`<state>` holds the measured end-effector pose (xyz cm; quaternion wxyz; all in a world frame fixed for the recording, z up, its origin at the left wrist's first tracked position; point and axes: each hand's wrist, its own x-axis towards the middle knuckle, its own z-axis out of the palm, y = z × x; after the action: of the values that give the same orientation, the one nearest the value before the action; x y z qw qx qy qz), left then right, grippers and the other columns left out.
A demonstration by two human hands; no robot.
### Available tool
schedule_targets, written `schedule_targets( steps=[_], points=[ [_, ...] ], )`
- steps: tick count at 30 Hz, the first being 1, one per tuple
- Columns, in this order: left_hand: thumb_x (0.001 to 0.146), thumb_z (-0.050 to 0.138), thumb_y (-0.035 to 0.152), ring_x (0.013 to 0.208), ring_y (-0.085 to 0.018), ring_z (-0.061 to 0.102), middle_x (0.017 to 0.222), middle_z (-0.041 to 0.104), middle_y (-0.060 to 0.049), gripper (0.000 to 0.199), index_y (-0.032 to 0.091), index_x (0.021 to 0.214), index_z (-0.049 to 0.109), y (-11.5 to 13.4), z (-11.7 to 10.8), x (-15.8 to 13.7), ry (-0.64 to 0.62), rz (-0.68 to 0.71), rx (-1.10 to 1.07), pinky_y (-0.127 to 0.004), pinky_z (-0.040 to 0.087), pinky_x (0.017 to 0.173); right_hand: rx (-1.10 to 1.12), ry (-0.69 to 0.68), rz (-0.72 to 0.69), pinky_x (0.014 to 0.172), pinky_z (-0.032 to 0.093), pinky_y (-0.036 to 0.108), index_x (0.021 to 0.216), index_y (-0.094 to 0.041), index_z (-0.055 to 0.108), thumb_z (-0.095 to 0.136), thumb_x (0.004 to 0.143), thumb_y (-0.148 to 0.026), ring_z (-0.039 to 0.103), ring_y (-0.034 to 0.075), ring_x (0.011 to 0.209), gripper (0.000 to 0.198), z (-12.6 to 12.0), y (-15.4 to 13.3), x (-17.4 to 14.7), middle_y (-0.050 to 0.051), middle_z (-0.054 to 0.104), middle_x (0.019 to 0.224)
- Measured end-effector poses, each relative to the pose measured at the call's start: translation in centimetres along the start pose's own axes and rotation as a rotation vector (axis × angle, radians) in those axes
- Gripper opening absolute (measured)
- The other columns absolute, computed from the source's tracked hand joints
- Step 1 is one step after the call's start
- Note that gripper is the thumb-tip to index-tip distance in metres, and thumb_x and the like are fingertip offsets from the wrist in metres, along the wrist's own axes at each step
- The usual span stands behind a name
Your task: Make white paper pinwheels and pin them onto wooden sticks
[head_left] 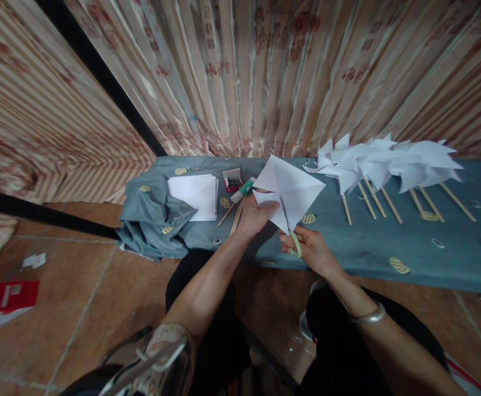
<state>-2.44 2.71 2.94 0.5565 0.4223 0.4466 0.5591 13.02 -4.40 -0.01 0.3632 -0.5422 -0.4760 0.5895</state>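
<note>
A square white sheet of paper (296, 184) is held up over the cloth-covered bench, with a cut running inward from its near corner. My left hand (258, 214) grips its left side, thumb on top. My right hand (309, 247) is closed round the light green handles of a pair of scissors (295, 245); the blades are mostly hidden by the paper. Just left of the paper lie a green and white glue stick (244, 190), several wooden sticks (237, 215) and a small red box (232, 180) of dark little pieces.
A stack of white paper (193, 195) lies on the left of the bench, partly under a fold of the blue-grey cloth (348, 247). Several white paper pinwheels (389, 159) on sticks lie at the right. Behind hangs a patterned curtain (257, 82); a dark pole (100, 71) crosses the left.
</note>
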Motion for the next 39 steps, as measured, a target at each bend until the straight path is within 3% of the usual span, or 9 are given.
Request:
schedule_targets(
  steps=[13,17,25,28,32,34,39],
  points=[
    [0.062,0.074,0.018,0.066,-0.015,0.061,0.078,0.071,-0.001,0.02,0.016,0.081,0.069,-0.4,-0.6,0.2,-0.062,0.02,0.035,-0.025,0.047,0.064,0.04,-0.016,0.05,0.056,0.048,0.027,0.079,-0.021,0.069,0.086,0.055,-0.061,0.063,0.015,0.058,0.05,0.4,-0.8,-0.2,-0.001,0.067,0.063],
    [0.061,0.076,0.019,0.067,-0.016,0.062,0.076,0.071,-0.001,0.023,0.016,0.083,0.069,-0.3,-1.1,0.7,-0.006,-0.002,0.051,-0.027,0.049,0.064,0.018,-0.075,0.08,0.058,0.047,0.025,0.088,-0.02,0.068,0.087,0.053,-0.061,0.062,0.014,0.06,0.056,0.0,-1.1,-0.7,-0.002,0.067,0.063],
    [0.054,0.079,0.019,0.073,-0.019,0.065,0.077,0.073,-0.003,0.024,0.016,0.076,0.071,0.4,-2.0,1.3,0.112,0.014,-0.005,-0.031,0.053,0.073,-0.104,-0.211,0.144,0.053,0.046,0.025,0.086,-0.017,0.07,0.084,0.057,-0.063,0.061,0.014,0.06,0.057,-3.4,-2.7,-2.0,0.0,0.067,0.065],
    [0.053,0.079,0.018,0.073,-0.021,0.065,0.074,0.072,-0.002,0.023,0.016,0.074,0.071,0.3,-2.3,1.3,0.106,-0.023,0.025,-0.032,0.053,0.071,-0.122,-0.111,0.134,0.048,0.043,0.025,0.087,-0.017,0.073,0.085,0.054,-0.066,0.059,0.013,0.056,0.06,-5.2,-2.9,-1.7,0.003,0.07,0.065],
    [0.055,0.077,0.018,0.074,-0.022,0.065,0.073,0.071,-0.003,0.02,0.016,0.073,0.07,0.0,-2.3,0.9,0.007,-0.065,0.104,-0.034,0.053,0.071,-0.013,0.236,-0.031,0.054,0.049,0.027,0.083,-0.02,0.074,0.085,0.051,-0.07,0.061,0.014,0.057,0.061,-6.7,-3.1,-0.7,0.005,0.073,0.067],
    [0.056,0.076,0.016,0.076,-0.023,0.065,0.072,0.07,-0.002,0.018,0.017,0.073,0.07,-0.1,-2.1,0.7,-0.051,-0.061,0.162,-0.034,0.053,0.072,0.086,0.346,-0.083,0.055,0.049,0.027,0.082,-0.02,0.074,0.084,0.052,-0.072,0.06,0.014,0.056,0.061,-7.0,-3.2,-0.3,0.005,0.073,0.068],
    [0.058,0.072,0.009,0.079,-0.027,0.066,0.069,0.068,-0.003,0.013,0.017,0.068,0.07,0.0,-1.1,-0.2,-0.192,-0.111,0.334,-0.033,0.051,0.074,0.258,0.336,-0.089,0.059,0.052,0.029,0.079,-0.022,0.075,0.084,0.047,-0.074,0.064,0.017,0.063,0.062,-7.3,-3.8,0.4,0.004,0.071,0.069]
  ],
)
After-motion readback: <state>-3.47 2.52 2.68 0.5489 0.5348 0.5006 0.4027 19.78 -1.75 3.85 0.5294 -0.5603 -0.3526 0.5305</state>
